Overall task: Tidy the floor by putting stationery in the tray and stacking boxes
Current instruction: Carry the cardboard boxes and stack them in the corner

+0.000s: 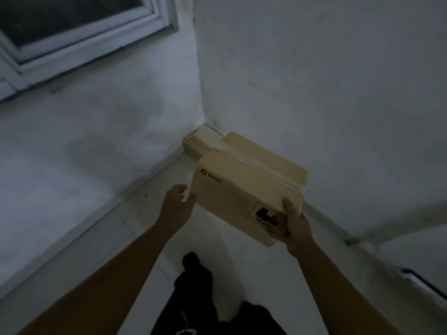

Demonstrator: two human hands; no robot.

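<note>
Head view: hung in the air near the room's far corner, a cardboard box marked PICO [237, 189] — tilted, with a black printed label toward its near right end. Gripped at that near right corner by the right hand [296, 226], thumb laid over the top face, fingers wrapped underneath. Flanked at its near left corner by the left hand [175, 206], fingers loose and spread, holding nothing; could not tell whether the fingertips touched the box's edge or stopped just beside it. Just beyond the held box, partly hidden by it, lay a second cardboard box [266, 155] low against the right wall [314, 81]. Farther still sat a smaller box [196, 143] — tucked into the corner itself. Below, pale tiled floor [217, 240]. At the near edge, legs [200, 286] in dark trousers. Far left and high, a white-framed window [72, 27]; at the near right, a dark bar [423, 284], too dim to identify.
</note>
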